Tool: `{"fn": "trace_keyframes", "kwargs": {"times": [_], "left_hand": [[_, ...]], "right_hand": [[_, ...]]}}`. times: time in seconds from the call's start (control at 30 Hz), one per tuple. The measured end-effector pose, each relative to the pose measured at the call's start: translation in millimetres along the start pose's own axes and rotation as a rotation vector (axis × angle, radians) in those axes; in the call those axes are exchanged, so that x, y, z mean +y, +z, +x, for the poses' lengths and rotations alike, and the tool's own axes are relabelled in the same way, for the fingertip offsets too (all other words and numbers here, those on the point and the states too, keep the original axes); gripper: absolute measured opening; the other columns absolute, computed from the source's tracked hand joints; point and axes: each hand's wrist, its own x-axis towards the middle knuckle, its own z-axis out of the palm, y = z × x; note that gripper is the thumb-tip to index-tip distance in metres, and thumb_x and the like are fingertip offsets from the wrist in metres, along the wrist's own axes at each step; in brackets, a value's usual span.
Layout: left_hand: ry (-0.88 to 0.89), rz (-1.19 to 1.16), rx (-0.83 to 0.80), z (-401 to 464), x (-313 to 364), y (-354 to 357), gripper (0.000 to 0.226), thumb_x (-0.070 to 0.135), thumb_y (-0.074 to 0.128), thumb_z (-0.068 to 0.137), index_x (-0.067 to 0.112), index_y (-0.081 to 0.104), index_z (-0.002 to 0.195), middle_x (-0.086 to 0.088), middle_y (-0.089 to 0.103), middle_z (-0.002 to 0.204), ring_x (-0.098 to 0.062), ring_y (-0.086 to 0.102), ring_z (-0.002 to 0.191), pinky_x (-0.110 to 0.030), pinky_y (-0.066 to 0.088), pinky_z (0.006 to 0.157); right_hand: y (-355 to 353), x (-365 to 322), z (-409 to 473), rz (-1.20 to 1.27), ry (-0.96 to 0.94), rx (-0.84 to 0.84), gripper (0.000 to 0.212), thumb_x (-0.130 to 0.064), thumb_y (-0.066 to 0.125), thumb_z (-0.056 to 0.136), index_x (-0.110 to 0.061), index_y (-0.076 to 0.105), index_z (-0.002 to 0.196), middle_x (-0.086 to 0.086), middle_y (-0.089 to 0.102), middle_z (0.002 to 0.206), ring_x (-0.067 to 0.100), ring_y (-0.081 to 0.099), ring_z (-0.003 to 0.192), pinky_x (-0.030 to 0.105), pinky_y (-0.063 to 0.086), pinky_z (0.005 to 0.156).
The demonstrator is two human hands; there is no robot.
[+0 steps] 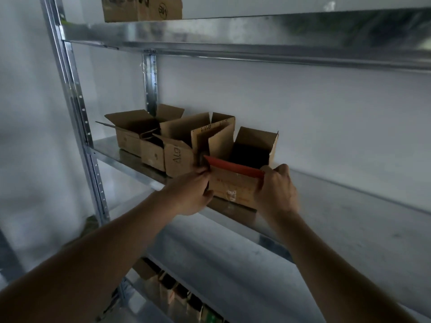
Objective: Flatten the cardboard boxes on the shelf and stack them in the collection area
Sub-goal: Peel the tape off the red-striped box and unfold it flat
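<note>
Head view: both arms outstretched, left hand (190, 194) & right hand (276, 191) gripping box (235, 185).

Three open boxes sat in a row on the middle shelf (326, 206). The right box (235, 185) was the landmark, at the shelf's front edge. The middle box (179, 157) touched its left side; the left box (130, 138) sat further left and back. The left hand (189, 194) gripped its left corner, the right hand (275, 190) its right. Above, another box (140, 8) rested on the top shelf (256, 33).

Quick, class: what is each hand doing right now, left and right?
Left hand: grips the left corner of the red-edged box.
Right hand: grips that box's right front edge.
</note>
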Motion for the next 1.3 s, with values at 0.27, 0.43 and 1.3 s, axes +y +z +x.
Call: {"fn": "trace_keyframes", "kwargs": {"times": [0.27,0.43,1.3], "left_hand": [[0.125,0.007,-0.019,4.5,22.4,5.4,0.049,0.042,0.057,0.102,0.020,0.046,0.144,0.001,0.050,0.147,-0.018,0.053,0.129,-0.030,0.047,0.099],[0.221,0.013,-0.041,3.5,50.9,3.2,0.050,0.042,0.056,0.102,0.024,0.044,0.146,0.002,0.054,0.142,-0.022,0.052,0.131,-0.043,0.047,0.109],[0.339,0.007,-0.185,27.1,318.8,70.9,0.069,0.054,0.040,0.106,0.031,0.012,0.165,-0.004,0.027,0.169,-0.030,0.041,0.147,-0.047,0.046,0.114]], "right_hand": [[-32.6,29.4,-28.1,0.034,0.078,0.132,0.028,-0.009,0.050,0.105,-0.016,0.072,0.121,0.001,0.043,0.104,0.017,0.045,0.087,0.015,0.038,0.064],[-58.4,50.8,-52.7,0.050,0.114,0.210,0.027,-0.007,0.058,0.102,-0.018,0.077,0.117,0.004,0.051,0.106,0.016,0.045,0.089,0.007,0.027,0.064],[-220.7,270.2,-137.2,0.021,0.286,0.345,0.037,0.011,0.058,0.091,-0.012,0.080,0.109,0.009,0.073,0.110,0.021,0.062,0.095,0.007,0.041,0.072]]}}
